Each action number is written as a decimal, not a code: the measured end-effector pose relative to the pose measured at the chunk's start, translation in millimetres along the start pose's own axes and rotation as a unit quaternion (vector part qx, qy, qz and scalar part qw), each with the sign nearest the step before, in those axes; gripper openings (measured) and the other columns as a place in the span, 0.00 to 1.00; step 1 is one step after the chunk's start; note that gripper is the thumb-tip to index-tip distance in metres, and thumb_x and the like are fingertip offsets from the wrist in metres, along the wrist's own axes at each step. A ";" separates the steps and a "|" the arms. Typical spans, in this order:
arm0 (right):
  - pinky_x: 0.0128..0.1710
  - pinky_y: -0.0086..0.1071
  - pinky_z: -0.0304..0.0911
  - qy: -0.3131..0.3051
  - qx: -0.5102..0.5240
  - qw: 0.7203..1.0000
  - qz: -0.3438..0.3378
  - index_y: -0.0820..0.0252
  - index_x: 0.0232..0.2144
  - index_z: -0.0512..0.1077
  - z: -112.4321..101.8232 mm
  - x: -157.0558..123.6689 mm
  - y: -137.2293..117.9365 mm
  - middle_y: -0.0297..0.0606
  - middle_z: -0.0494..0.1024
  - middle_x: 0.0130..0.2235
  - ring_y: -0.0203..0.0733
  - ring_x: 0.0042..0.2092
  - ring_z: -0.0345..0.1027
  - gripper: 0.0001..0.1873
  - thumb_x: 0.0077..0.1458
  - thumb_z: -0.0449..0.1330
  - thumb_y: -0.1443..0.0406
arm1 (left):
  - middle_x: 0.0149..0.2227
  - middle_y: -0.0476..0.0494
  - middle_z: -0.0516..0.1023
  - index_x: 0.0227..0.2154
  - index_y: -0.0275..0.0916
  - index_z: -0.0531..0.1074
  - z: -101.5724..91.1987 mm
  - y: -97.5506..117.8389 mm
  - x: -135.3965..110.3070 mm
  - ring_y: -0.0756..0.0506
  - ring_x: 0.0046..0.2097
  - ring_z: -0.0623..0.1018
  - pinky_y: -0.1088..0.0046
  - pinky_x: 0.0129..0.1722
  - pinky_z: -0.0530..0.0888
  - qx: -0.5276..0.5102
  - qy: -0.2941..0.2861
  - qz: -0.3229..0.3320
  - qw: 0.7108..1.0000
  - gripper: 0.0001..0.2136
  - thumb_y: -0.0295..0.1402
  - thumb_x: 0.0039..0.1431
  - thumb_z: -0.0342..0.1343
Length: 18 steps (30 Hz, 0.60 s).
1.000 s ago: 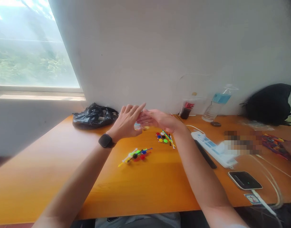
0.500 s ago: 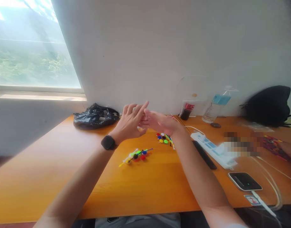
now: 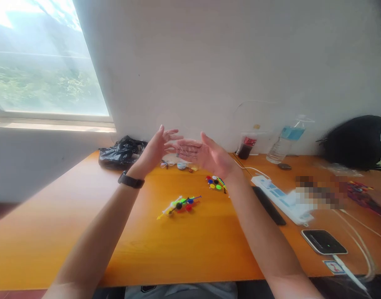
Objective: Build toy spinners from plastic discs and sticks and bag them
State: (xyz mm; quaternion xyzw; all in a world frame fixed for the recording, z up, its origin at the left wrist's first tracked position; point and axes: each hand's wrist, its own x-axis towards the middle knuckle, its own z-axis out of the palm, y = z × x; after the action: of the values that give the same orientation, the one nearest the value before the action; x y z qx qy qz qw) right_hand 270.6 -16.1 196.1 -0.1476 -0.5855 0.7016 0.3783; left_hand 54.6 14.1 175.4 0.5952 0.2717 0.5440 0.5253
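Observation:
Both of my hands are raised above the orange table [image 3: 69, 232], palms turned towards each other. My left hand [image 3: 156, 148], with a black watch [image 3: 130, 180] on its wrist, has its fingers stretched out and holds nothing. My right hand [image 3: 206, 155] is also open, fingers spread, its fingertips close to those of the left hand. Below them lies a cluster of coloured sticks and round pieces [image 3: 179, 204]. A second pile of coloured discs and sticks [image 3: 216, 182] lies just under my right wrist. A few small items [image 3: 178, 165] sit behind the hands.
A black plastic bag [image 3: 120, 153] lies by the wall at the left. A dark drink cup [image 3: 245, 146], a water bottle [image 3: 285, 141] and a black bag [image 3: 354, 141] stand along the wall. A white power strip [image 3: 280, 198], a black bar [image 3: 268, 199], a phone [image 3: 323, 241] and cables lie at the right.
My hands were touching at the fingers, the left laid over the right. They have come apart and risen a little, both now open.

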 end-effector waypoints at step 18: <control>0.67 0.50 0.59 -0.050 0.008 0.997 0.055 0.55 0.62 0.70 16.0 -4.5 1.3 0.46 0.74 0.63 0.53 0.67 0.64 0.39 0.64 0.50 0.36 | 0.56 0.35 0.79 0.59 0.40 0.72 10.0 23.2 -16.9 0.41 0.47 0.83 0.67 0.39 0.80 0.013 0.001 -0.017 1.000 0.27 0.56 0.68 0.52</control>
State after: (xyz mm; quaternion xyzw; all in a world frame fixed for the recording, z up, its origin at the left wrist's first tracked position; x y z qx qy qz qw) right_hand 262.7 -30.6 198.2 -0.1415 -0.5894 0.7322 0.3106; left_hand 53.8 -11.4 192.0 0.5967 0.2896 0.5322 0.5262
